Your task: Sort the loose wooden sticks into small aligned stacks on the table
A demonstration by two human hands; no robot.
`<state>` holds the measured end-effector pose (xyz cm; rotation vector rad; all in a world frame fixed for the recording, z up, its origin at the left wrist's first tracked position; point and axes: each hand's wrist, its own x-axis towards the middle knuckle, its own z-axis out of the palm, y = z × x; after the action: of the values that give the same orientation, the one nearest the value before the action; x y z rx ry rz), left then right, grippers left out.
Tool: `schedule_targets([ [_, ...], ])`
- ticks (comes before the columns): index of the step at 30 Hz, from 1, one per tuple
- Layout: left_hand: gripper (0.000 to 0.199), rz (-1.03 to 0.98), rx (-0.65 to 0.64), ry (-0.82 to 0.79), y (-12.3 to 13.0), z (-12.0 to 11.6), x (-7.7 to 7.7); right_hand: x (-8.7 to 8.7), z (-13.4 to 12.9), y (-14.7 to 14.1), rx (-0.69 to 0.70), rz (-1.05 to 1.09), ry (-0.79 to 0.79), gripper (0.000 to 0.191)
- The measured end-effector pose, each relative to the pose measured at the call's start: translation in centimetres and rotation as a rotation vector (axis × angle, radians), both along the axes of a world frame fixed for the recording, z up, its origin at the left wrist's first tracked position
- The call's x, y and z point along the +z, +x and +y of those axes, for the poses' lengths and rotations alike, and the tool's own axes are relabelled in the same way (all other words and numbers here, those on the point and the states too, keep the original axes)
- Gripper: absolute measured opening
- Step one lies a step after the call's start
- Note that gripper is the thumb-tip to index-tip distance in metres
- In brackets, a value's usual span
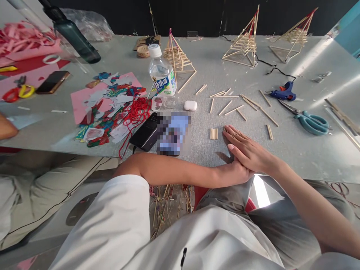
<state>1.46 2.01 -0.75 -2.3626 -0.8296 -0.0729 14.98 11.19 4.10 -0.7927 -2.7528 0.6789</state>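
My right hand [244, 146] lies flat on the table near its front edge, fingers stretched out toward the sticks. Whatever may be beneath its palm is hidden. My left hand [234, 174] is at the table edge against the heel of my right hand, and its fingers are covered. Left of my right fingertips is a neat row of short wooden sticks [213, 134]. A small pair of short sticks [269, 132] lies on the other side. Beyond my hands, several longer wooden sticks [225, 107] are scattered.
To the right are teal-handled scissors [312, 122] and a blue glue gun [286, 91]. Stick frames [244, 41] stand at the back. A water bottle [161, 73], white earbud case [190, 105], phone [174, 133], red string [136, 116] and paper scraps are left. Another person's arm [7, 126] shows far left.
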Motion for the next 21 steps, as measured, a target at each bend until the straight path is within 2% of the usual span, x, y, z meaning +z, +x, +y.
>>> schedule_targets([
  [4,0.053,-0.030,-0.021,0.056,0.1,0.1,-0.7,-0.6,0.2,0.2,0.003,0.010,-0.004,0.074],
  [8,0.051,-0.048,-0.010,0.080,0.2,0.1,-0.6,-0.9,0.4,0.2,0.004,0.018,-0.006,0.073],
  [11,0.052,-0.020,-0.025,0.026,0.1,0.1,-0.1,-1.1,0.4,0.3,-0.001,0.033,-0.011,0.073],
  [16,0.053,-0.019,-0.039,-0.181,-0.5,0.2,1.2,-1.2,0.3,0.2,-0.019,0.097,-0.046,0.071],
  [19,0.054,-0.024,-0.040,-0.245,-1.0,0.2,2.2,-0.1,0.2,-0.1,-0.069,0.206,-0.037,0.069],
  [21,0.053,0.001,-0.032,-0.194,-1.2,0.0,2.7,1.7,0.1,-0.1,-0.141,0.353,0.002,0.059],
])
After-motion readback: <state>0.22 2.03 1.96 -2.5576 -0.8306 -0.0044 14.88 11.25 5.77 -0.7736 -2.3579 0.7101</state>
